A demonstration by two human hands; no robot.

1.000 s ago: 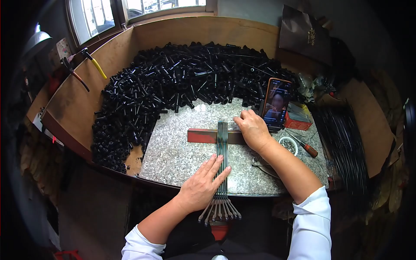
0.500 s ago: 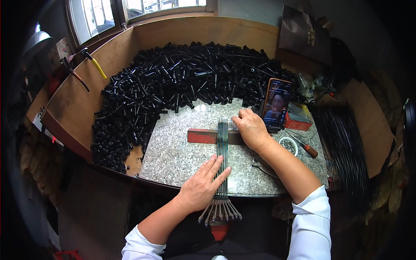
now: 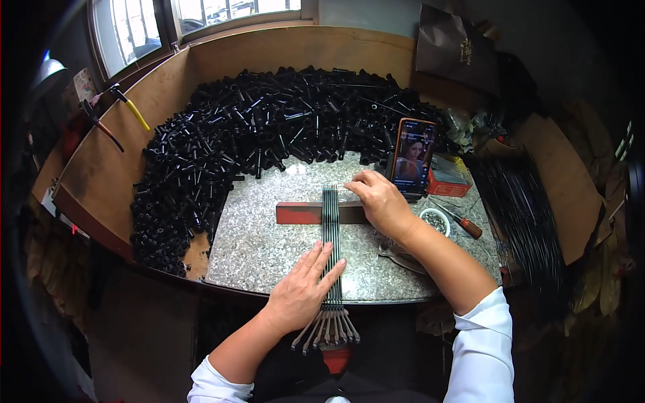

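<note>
- Thin dark rods (image 3: 330, 233) lay side by side across a red-and-dark bar (image 3: 295, 213), splayed ends overhanging the near edge of the tabletop (image 3: 245, 252).
- Left hand (image 3: 299, 290) lay flat over them, thumb spread from the fingers; too light a hold could have let the row roll or skew.
- Right hand (image 3: 381, 203) was by the far tips, fingertips bunched; couldn't tell what they pinched. A sideways nudge could have crossed rods.
- White cup (image 3: 444, 232) stood just beside the right forearm; an elbow sweep could have spilled it.

Dk rods (image 3: 332, 234), red/dk-brn bar (image 3: 299, 213), speckled gry tabletop (image 3: 245, 252)
</note>
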